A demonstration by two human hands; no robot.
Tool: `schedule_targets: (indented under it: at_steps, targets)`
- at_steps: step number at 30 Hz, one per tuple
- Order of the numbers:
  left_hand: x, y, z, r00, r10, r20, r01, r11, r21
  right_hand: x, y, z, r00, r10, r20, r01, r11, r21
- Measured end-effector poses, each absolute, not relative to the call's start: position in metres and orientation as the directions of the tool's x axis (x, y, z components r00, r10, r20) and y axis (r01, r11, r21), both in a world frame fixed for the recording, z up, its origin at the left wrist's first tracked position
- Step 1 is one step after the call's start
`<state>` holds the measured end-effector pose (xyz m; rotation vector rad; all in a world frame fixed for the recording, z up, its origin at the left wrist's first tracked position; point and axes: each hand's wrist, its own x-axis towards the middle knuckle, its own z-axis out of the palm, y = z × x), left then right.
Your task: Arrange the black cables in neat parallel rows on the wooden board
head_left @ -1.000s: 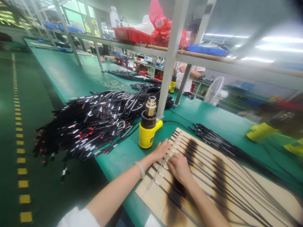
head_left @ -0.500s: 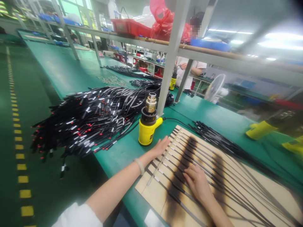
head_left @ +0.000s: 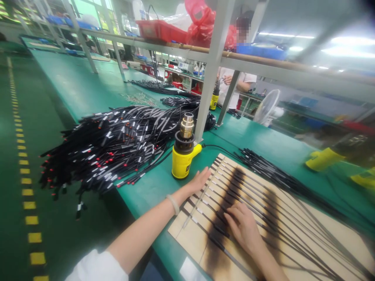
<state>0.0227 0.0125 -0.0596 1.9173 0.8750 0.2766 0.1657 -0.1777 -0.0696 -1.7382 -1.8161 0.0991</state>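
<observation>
Hands flat, fingers extended, gripping nothing: left hand [head_left: 199, 181] on wooden board [head_left: 293, 218] at its left edge, just beside yellow heat gun [head_left: 183, 156]; right hand [head_left: 243, 226] pressing black wires [head_left: 263, 210] laid across board's scorched middle. Cable bundle [head_left: 117, 144] heaped at table's left edge.

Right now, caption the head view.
Both hands, left and right, flat on cables across a scorched board.

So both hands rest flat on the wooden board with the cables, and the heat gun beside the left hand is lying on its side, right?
Not quite. In the head view the heat gun stands upright, nozzle up. The rest holds: left hand and right hand rest flat on the board among the cables.
</observation>
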Motion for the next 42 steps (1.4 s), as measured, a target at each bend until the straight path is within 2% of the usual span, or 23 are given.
schedule_targets:
  at_steps: [5,19,39,42]
  targets:
    - [0.023,0.011,-0.055,0.719,0.676,-0.164,0.453,-0.275,0.848,0.155,-0.181,-0.071,-0.016,0.962,0.274,0.890,0.138,-0.435]
    - [0.023,0.006,-0.044,0.693,0.696,-0.189,0.455,-0.219,0.863,0.155,-0.184,-0.067,-0.009,0.987,0.159,0.927,0.068,-0.369]
    - [0.030,0.005,-0.048,0.649,0.736,-0.194,0.472,-0.189,0.861,0.154,-0.184,-0.058,-0.015,0.994,0.111,0.936,0.053,-0.349]
    - [0.030,0.005,-0.048,0.648,0.737,-0.190,0.471,-0.192,0.861,0.153,-0.181,-0.057,-0.011,0.990,0.141,0.935,0.060,-0.351]
